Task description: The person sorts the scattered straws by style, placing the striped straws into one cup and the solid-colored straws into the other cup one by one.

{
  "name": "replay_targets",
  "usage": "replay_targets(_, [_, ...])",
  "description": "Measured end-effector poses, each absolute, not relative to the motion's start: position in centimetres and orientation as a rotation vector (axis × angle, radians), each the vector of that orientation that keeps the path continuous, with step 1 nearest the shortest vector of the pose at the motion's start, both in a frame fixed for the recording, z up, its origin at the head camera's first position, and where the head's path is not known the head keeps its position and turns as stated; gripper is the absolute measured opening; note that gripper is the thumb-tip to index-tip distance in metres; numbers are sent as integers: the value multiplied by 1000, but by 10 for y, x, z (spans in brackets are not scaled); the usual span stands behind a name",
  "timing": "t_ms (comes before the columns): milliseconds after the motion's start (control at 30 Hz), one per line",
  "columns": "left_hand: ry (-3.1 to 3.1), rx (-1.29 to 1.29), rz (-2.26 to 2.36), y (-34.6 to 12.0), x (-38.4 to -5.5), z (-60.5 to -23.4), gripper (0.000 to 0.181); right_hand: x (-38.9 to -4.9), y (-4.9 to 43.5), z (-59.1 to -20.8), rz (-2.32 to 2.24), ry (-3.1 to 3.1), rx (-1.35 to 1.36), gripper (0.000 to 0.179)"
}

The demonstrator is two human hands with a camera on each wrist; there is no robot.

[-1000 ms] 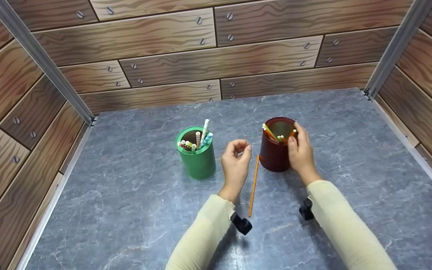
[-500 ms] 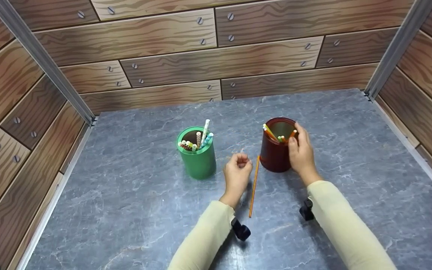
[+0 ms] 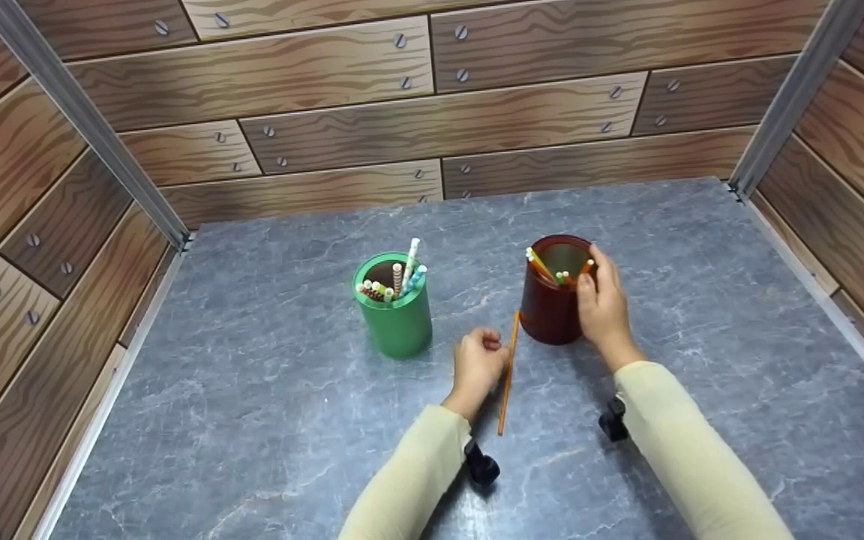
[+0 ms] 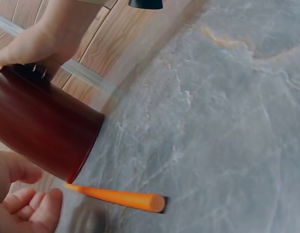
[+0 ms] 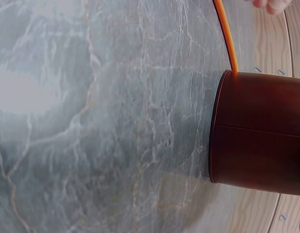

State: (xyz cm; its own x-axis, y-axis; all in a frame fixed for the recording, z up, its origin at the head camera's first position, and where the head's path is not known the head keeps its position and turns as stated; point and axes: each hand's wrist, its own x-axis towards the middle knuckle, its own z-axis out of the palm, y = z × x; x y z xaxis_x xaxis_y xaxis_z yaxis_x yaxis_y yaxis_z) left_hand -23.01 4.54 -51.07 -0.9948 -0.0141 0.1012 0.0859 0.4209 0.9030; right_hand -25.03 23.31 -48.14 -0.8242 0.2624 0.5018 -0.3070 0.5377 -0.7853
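Observation:
A dark red cup (image 3: 548,315) stands upright on the table with several thin straws (image 3: 541,264) leaning inside it. My right hand (image 3: 604,313) grips the cup from its right side, thumb over the near rim. On the table an orange straw (image 3: 507,390) lies lengthwise, its far end at the foot of the red cup. Just left of that straw is my left hand (image 3: 479,369), low over the table and holding nothing. In the left wrist view its thumb and loosely bent fingers (image 4: 40,206) are apart, close to the straw's far end.
To the left, a green cup (image 3: 400,330) holds several patterned paper straws (image 3: 408,264). Wood-print walls (image 3: 342,135) enclose the grey marbled table (image 3: 267,405) at the back and both sides. A small black camera (image 3: 483,466) sits on my left wrist, another (image 3: 613,420) on my right.
My left hand has come down and toward me, from between the two cups to beside the orange straw. The right hand and both cups have stayed where they were.

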Motion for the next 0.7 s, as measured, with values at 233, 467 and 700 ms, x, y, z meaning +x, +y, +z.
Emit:
replay_targets(233, [-2735, -133, -1441, 46, -230, -516, 15, -250, 233, -483, 1272, -2195, 28, 49])
replay_targets(467, [-2792, -186, -1346, 47, -232, -518, 14, -251, 233, -482, 1286, -2197, 37, 50])
replay_targets(700, [-2839, -248, -1212, 47, -236, -520, 13, -250, 233, -481, 1286, -2200, 28, 49])
